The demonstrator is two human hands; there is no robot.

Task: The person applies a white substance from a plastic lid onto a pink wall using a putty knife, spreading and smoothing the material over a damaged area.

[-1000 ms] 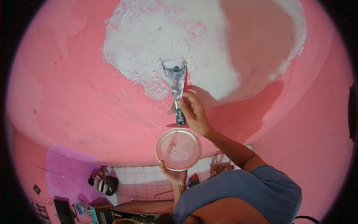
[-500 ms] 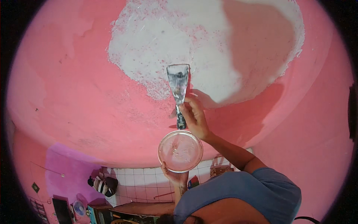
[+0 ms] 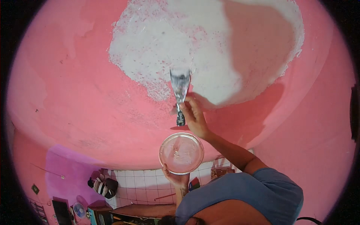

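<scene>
Now tilting the white-smeared, black-handled metal scraper point(image 3: 180, 84), pinched in the right hand point(image 3: 195, 117), against the white wall patch point(image 3: 150, 43), seemingly engaging its edge. Gripping a round, pale lid point(image 3: 191, 150) below in the left hand point(image 3: 177, 178).

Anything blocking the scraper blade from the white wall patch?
Nothing visible. The scraper in the right hand overlaps the white patch in view; contact is unclear. The round dish in the left hand is below the handle, out of the way.
</scene>
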